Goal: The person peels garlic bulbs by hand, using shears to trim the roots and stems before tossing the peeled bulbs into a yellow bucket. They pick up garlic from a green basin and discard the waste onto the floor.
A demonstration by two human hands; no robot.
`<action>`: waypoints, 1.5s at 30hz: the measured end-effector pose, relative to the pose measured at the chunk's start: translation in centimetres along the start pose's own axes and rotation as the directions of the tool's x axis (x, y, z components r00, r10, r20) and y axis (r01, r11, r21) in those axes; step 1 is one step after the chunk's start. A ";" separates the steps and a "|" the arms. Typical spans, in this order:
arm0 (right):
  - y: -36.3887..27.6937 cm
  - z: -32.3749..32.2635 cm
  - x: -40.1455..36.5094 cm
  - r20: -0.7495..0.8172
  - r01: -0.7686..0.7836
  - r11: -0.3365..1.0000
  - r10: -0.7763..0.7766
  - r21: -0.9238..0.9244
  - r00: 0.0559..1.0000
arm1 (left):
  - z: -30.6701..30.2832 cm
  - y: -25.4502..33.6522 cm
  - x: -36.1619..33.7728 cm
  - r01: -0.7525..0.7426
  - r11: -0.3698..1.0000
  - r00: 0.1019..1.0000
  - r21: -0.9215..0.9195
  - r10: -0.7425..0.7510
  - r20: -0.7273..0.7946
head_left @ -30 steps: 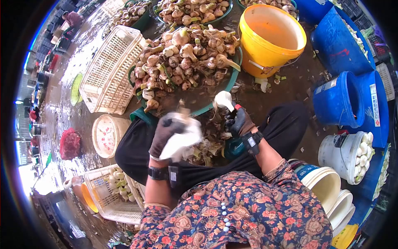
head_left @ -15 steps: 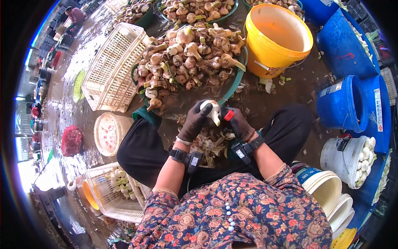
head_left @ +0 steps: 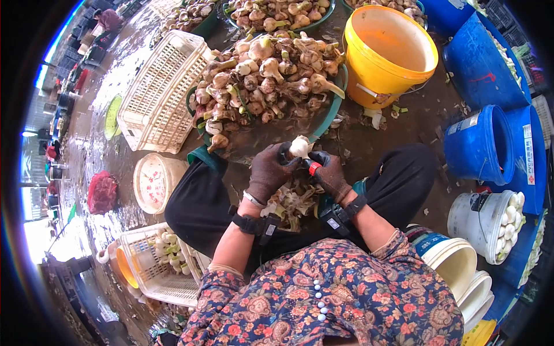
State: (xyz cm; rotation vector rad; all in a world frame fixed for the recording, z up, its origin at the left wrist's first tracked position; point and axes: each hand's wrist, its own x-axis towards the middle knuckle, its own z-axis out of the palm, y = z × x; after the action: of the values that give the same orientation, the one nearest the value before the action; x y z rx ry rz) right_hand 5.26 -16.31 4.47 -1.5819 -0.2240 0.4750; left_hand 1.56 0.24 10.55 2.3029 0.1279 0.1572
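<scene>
My gloved left hand (head_left: 270, 173) is closed around a garlic bulb (head_left: 300, 146), whose white head points up and away from me. Close beside it, my gloved right hand (head_left: 331, 176) is closed on a small red tool (head_left: 313, 167); its working end is hidden by the fingers and the bulb. The right fingertips are at the bulb's lower side. Beneath both hands lies a heap of papery garlic peelings (head_left: 291, 205). Just beyond them, a green basin (head_left: 333, 118) holds a large pile of unpeeled garlic bulbs (head_left: 265, 75).
A yellow bucket (head_left: 378, 95) stands at the far right of the basin. Blue buckets (head_left: 470, 147) and a white bucket of peeled garlic (head_left: 470, 222) line the right. White crates (head_left: 164, 86) and a pale bucket (head_left: 144, 179) are at left. A person (head_left: 108, 22) sits far off.
The garlic bulb has turned so its head faces up and its stem end is toward my right hand. My right hand and the red tool have moved slightly down, against the bulb.
</scene>
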 end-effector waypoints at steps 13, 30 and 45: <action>1.1 0.9 -0.6 -0.126 -0.129 0.971 0.157 0.203 0.980 | 2.5 -0.6 -1.6 0.095 0.978 0.976 -0.187 -0.128 -0.176; -0.1 0.8 -2.0 -0.157 -0.197 0.943 0.245 0.268 0.957 | 2.6 0.3 -1.2 0.139 0.990 0.986 0.000 -0.139 -0.088; -4.2 -2.5 -3.5 0.315 -0.301 0.935 0.232 0.189 0.920 | -4.2 -9.2 0.8 0.582 0.813 0.759 -0.002 -0.542 0.361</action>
State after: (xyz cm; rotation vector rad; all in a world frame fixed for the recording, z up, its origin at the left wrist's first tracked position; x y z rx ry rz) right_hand 3.78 -19.75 9.19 -1.3113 -0.1643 0.9181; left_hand 1.35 9.59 6.62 2.0361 0.6095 -0.5403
